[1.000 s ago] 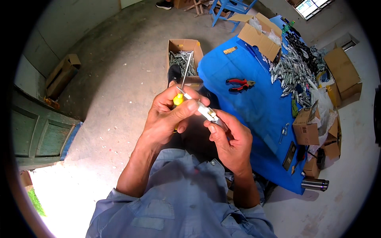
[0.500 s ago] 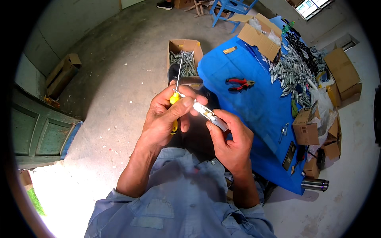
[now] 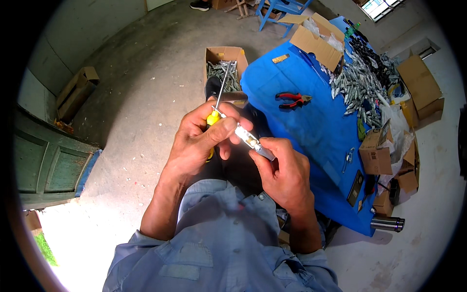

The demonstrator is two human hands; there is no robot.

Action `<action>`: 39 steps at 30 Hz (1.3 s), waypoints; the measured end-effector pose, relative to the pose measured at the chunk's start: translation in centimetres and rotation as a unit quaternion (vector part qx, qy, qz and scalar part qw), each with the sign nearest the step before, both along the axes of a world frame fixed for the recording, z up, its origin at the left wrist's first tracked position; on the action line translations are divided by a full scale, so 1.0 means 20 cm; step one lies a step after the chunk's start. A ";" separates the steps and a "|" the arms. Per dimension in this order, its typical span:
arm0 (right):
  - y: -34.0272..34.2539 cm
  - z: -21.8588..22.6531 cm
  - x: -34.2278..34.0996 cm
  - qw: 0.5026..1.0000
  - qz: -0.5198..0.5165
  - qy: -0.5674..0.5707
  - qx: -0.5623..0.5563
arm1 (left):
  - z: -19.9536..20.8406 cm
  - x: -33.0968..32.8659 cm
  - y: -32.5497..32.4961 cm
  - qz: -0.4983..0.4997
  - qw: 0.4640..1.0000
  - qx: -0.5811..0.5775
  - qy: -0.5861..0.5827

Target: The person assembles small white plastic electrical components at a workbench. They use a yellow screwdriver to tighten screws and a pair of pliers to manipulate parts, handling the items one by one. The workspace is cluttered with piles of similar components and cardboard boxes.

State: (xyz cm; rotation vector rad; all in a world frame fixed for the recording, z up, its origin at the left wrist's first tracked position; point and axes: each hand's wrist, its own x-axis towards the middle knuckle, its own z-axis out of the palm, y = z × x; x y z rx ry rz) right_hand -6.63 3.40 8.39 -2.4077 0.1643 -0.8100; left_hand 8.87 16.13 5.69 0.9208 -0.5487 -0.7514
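Observation:
In front of my body, my left hand (image 3: 200, 141) is closed round a screwdriver (image 3: 213, 118) with a yellow and black handle. The bare shaft points up and away past my knuckles. My left thumb and fingers also pinch one end of a slim silver metal fitting (image 3: 248, 138). This fitting has an open slot along its side, with small brass-coloured pieces showing inside. At its grey lower end, the thumb and index finger of my right hand (image 3: 286, 171) grip it. The fitting slants down toward the right. My fingers hide both of its ends.
Red-and-black pliers (image 3: 293, 100) lie on the blue-covered table (image 3: 311, 141) to the right. A large heap of silver metal parts (image 3: 357, 85) covers its far side, beside cardboard boxes. A carton (image 3: 243, 59) of similar parts stands on the floor ahead. A metal cylinder (image 3: 387, 224) lies at the near table corner.
The screwdriver's shaft has tilted slightly to the right. Both hands have shifted a little to the left with the fitting, and keep their grips.

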 end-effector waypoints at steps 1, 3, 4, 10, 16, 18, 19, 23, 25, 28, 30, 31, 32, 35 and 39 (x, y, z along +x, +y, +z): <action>0.00 0.01 0.00 1.000 -0.001 0.010 0.015 | 0.00 0.00 0.00 -0.003 1.000 0.001 0.013; 0.00 0.01 0.00 0.999 0.004 0.014 0.038 | -0.02 0.00 -0.01 -0.009 0.999 -0.005 0.052; 0.01 0.01 0.01 0.999 0.007 0.008 0.046 | -0.05 -0.01 -0.02 -0.015 0.997 -0.012 0.080; 0.00 -0.02 0.00 0.997 0.008 -0.001 0.071 | -0.08 -0.04 -0.04 -0.011 0.988 -0.039 0.150; 0.01 -0.08 -0.02 0.985 0.015 -0.037 0.169 | -0.07 -0.08 -0.04 0.005 0.980 -0.052 0.192; 0.03 -0.09 -0.02 0.973 0.022 -0.060 0.222 | -0.06 -0.10 -0.04 0.010 0.977 -0.062 0.202; 0.04 -0.10 -0.02 0.964 0.024 -0.072 0.255 | -0.06 -0.11 -0.05 0.013 0.976 -0.068 0.207; 0.08 -0.10 -0.01 0.935 0.030 -0.105 0.337 | -0.07 -0.14 -0.04 0.020 0.963 -0.100 0.249; 0.07 -0.08 -0.01 0.919 0.024 -0.092 0.384 | -0.09 -0.15 -0.06 0.013 0.963 -0.108 0.248; 0.03 -0.06 -0.01 0.890 0.026 -0.058 0.451 | -0.09 -0.13 -0.05 0.005 0.973 -0.080 0.215; 0.00 -0.05 -0.03 0.870 0.024 -0.034 0.491 | -0.08 -0.12 -0.04 0.013 0.984 -0.043 0.173; -0.01 -0.04 -0.04 0.861 0.019 -0.024 0.508 | -0.08 -0.12 -0.04 0.022 0.988 -0.023 0.148; -0.02 -0.03 -0.04 0.851 0.014 -0.015 0.525 | -0.08 -0.12 -0.04 0.032 0.992 -0.003 0.122; -0.03 -0.02 -0.03 0.830 0.017 -0.021 0.557 | -0.05 -0.11 -0.01 0.054 0.996 0.049 0.057; -0.04 -0.02 -0.03 0.837 0.010 0.006 0.547 | -0.03 -0.06 0.01 0.078 0.994 0.069 -0.016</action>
